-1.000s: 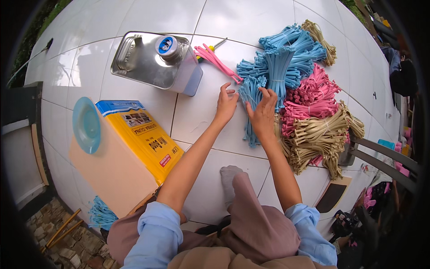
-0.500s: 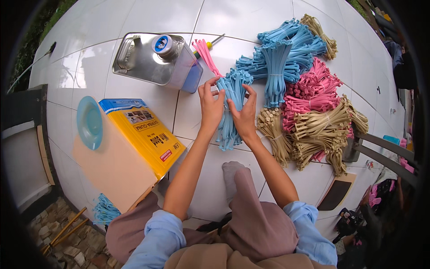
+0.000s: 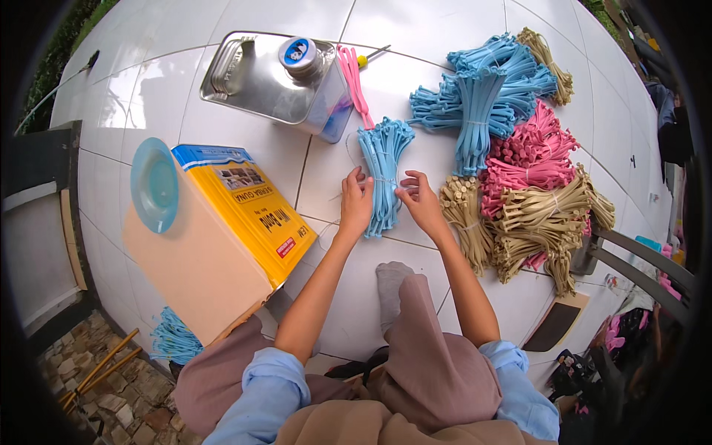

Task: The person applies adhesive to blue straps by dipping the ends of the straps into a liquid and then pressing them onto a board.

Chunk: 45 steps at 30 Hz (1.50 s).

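Observation:
A bundle of light-blue straps (image 3: 383,211) with knobbed ends lies on the white tiles in front of me. A thin pale string crosses its narrowed middle, and loose loops of it trail on the left. At the bundle's left side, my left hand (image 3: 356,203) is closed with curled fingers on the string. On the right side, my right hand (image 3: 421,200) pinches the string between thumb and fingers, close to the bundle. A few pink straps (image 3: 354,83) touch the bundle's far end.
Blue bundles (image 3: 475,119), pink bundles (image 3: 528,174) and beige bundles (image 3: 545,215) are piled at the right. A metal can (image 3: 259,78) stands far left beside a screwdriver (image 3: 362,61). Nearer left are a yellow-sided box (image 3: 256,215) and a blue dish (image 3: 154,185). My sock (image 3: 393,293) is near the bundle.
Both hands have come off the bundle's upper part and moved nearer me, to either side of its middle. The string around the bundle now shows, and its middle looks narrower.

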Each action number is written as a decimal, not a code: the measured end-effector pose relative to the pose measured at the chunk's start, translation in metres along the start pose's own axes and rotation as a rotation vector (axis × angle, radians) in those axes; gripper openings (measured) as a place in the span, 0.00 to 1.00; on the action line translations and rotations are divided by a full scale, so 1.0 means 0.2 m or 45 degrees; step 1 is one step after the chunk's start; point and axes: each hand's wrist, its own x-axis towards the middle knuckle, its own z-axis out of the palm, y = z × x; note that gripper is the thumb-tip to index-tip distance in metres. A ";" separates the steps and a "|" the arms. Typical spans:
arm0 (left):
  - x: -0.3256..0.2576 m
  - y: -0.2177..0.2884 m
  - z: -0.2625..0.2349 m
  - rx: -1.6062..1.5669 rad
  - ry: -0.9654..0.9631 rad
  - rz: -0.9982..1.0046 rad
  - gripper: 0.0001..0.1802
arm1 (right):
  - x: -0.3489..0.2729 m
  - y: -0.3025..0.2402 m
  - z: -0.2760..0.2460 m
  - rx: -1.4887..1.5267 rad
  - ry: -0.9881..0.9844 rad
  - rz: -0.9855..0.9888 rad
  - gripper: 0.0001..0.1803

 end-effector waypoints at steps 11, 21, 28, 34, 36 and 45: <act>0.02 0.04 -0.07 -0.385 -0.342 -0.220 0.26 | -0.09 -0.31 0.12 0.107 0.146 -0.129 0.14; -0.08 -0.02 -0.21 -0.967 -0.760 -0.568 0.36 | 0.03 -0.29 -0.13 0.032 0.084 0.147 0.06; -0.08 0.05 -0.19 -1.294 -0.814 -0.484 0.28 | -0.07 -0.37 -0.13 -0.137 -0.036 -0.119 0.16; -0.05 0.11 -0.17 -1.047 -0.606 -0.292 0.30 | -0.17 -0.64 -0.05 -0.615 -0.450 0.149 0.18; -0.06 0.19 -0.16 -1.029 -0.667 -0.281 0.39 | -0.17 -0.62 -0.06 -0.511 -0.389 0.085 0.17; -0.08 0.29 -0.12 -1.083 -0.626 -0.149 0.40 | -0.19 -0.61 -0.04 -0.301 0.061 -0.271 0.16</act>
